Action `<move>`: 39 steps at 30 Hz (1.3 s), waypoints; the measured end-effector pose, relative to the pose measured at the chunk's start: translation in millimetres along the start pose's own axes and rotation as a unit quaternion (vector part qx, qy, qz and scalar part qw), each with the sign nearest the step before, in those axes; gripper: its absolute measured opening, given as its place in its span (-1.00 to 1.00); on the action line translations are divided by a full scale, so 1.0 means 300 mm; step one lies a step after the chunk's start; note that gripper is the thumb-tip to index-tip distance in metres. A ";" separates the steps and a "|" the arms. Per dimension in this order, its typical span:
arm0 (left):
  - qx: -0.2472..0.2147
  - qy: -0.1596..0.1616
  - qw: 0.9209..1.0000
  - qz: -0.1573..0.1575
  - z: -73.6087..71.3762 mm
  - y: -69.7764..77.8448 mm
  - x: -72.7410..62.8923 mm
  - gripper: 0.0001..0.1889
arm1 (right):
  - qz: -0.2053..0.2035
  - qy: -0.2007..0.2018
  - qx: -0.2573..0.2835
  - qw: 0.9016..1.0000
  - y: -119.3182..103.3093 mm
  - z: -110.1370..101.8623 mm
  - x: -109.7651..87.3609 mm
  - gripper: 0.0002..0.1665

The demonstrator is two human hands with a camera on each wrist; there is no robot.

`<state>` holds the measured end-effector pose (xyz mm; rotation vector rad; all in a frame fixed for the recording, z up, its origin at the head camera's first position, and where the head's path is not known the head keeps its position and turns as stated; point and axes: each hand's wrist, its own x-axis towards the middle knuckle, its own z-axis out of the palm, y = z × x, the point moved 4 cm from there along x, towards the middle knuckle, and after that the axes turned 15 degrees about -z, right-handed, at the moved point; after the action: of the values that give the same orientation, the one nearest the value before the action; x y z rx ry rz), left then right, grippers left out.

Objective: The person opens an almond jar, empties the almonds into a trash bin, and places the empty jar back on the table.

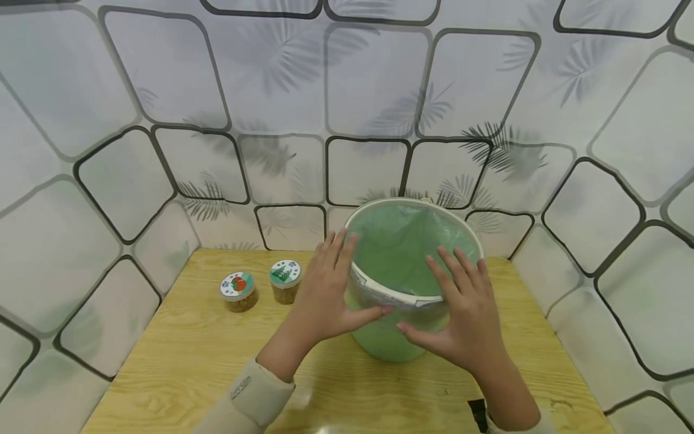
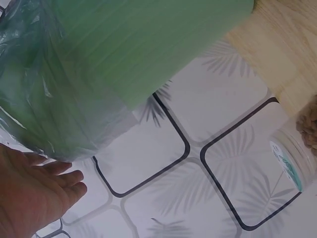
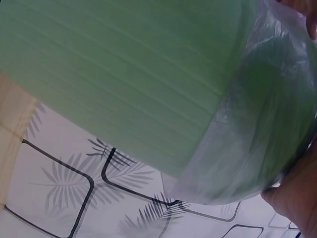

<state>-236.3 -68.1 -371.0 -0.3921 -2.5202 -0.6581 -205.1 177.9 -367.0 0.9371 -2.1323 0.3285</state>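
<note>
A green trash can (image 1: pixel 390 346) with a white rim (image 1: pixel 401 296) stands upright on the wooden table. A clear plastic bag (image 1: pixel 403 226) lines it, its edge folded down over the outside. My left hand (image 1: pixel 328 289) lies along the left of the rim, fingers extended and thumb spread towards the front. At the right front, my right hand (image 1: pixel 468 313) has its fingers spread over the rim and its thumb pointing inward. In the left wrist view, the left fingertips are right at the bag's folded edge. The right wrist view shows the bag's overhang (image 3: pixel 257 119) around the can's ribbed side.
Two lidded jars stand left of the can: one with a red-pictured lid (image 1: pixel 238 292), another with a green-pictured lid (image 1: pixel 285 280). A small black patch (image 1: pixel 478 415) shows on the table (image 1: pixel 190 361) beside the right wrist. Patterned walls (image 1: pixel 282 169) surround the table's back and sides.
</note>
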 end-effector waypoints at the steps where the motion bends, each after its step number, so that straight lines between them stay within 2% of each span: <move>1: -0.001 0.001 1.000 -0.002 -0.001 -0.005 -0.002 0.44 | -0.002 0.002 -0.001 1.000 -0.005 0.002 0.001 0.37; 5: -0.007 0.006 1.000 -0.009 -0.003 -0.022 -0.015 0.43 | -0.014 0.015 -0.003 1.000 -0.034 0.008 0.003 0.34; 11: -0.014 -0.008 0.999 -0.034 -0.006 -0.050 -0.036 0.40 | -0.031 0.035 -0.002 0.999 -0.082 0.013 0.009 0.30; 18: -0.012 -0.007 0.999 -0.050 -0.002 -0.090 -0.059 0.40 | -0.043 0.036 0.000 0.998 -0.130 0.021 0.025 0.26; 23: -0.010 -0.018 0.997 -0.068 0.008 -0.127 -0.078 0.39 | -0.066 0.045 -0.001 0.997 -0.178 0.036 0.033 0.22; 33: -0.009 -0.029 0.994 -0.103 0.036 -0.193 -0.108 0.37 | -0.090 0.063 0.034 0.993 -0.244 0.045 0.052 0.17; 39: -0.006 -0.036 0.992 -0.124 0.043 -0.234 -0.122 0.34 | -0.113 0.058 0.046 0.991 -0.281 0.062 0.063 0.16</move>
<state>-238.4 -125.9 -426.6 -0.1077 -2.6609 -0.7635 -163.2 100.3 -371.1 1.1723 -1.8970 0.3609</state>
